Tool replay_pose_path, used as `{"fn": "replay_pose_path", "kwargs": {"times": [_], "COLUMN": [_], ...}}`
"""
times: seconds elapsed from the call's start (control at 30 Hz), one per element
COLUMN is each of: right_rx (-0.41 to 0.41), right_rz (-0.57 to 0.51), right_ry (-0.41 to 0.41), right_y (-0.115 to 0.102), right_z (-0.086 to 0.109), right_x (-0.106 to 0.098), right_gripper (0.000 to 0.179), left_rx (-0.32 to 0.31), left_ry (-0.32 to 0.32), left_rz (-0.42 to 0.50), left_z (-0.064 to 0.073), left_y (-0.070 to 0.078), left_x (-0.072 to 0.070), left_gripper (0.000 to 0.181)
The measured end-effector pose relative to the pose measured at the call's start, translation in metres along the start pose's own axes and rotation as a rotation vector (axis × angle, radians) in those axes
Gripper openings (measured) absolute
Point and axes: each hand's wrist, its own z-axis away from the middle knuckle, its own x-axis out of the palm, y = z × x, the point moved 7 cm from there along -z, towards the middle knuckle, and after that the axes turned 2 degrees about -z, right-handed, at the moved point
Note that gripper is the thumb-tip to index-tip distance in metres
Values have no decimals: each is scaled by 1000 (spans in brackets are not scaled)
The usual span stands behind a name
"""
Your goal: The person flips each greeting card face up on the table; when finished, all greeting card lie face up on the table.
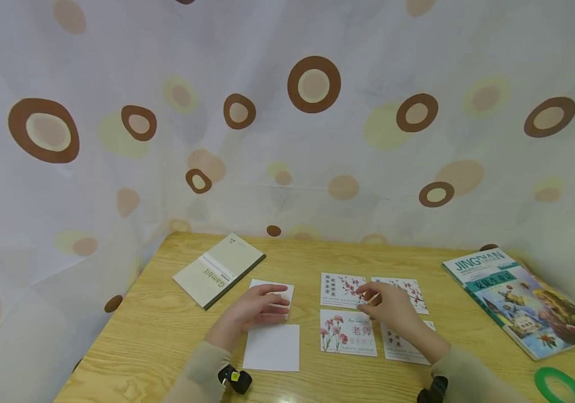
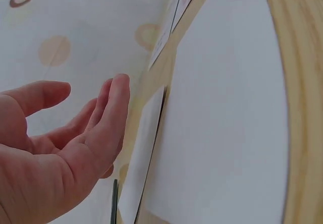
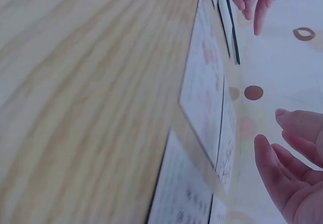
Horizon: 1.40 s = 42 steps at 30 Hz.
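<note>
My left hand [image 1: 259, 307] hovers over the farther blank white card [image 1: 283, 290], its fingers loosely bent and holding nothing. A second blank card [image 1: 271, 348] lies just nearer, in front of that hand. To the right, my right hand [image 1: 390, 307] is above a group of printed cards, thumb and forefinger apart with nothing between them in the right wrist view. Around it lie a plum-blossom card [image 1: 340, 290], another blossom card [image 1: 412, 288] behind the hand, a pink carnation card [image 1: 348, 336], and a card with dark characters [image 1: 403, 350] partly hidden by the wrist.
A cream notebook marked Gambit [image 1: 219, 271] lies at the back left. On the right is a colourful magazine [image 1: 534, 308], with a green tape ring [image 1: 544, 376] nearer the front. A patterned curtain [image 1: 267, 151] hangs behind the wooden table [image 1: 141, 347].
</note>
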Motion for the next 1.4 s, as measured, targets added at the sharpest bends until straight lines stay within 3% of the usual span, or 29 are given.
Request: {"fn": "replay_pose_path", "kwargs": {"times": [0.33,0.63,0.83,1.1,1.4], "right_rx": [-185,-315,-343,-447,-513], "right_rz": [-11,19,72,132,219], "right_ry": [-14,-66,-127,-199,-316], "right_y": [-32,-56,-69,-86,-90], "right_z": [-14,-27,-31,-38,-47], "right_x": [17,35,50,67,90], "right_gripper": [28,32,35,40,40], "left_rx": [38,60,85,100,58], "left_ry": [162,237,243,240,231], "left_rz": [12,-40,-77,-106,-94], "left_z": [14,22,27,32,37], "left_y": [10,13,14,12,8], "left_x": [-35,-53,-63,-77,-79], "left_gripper": [40,40,41,44,45]}}
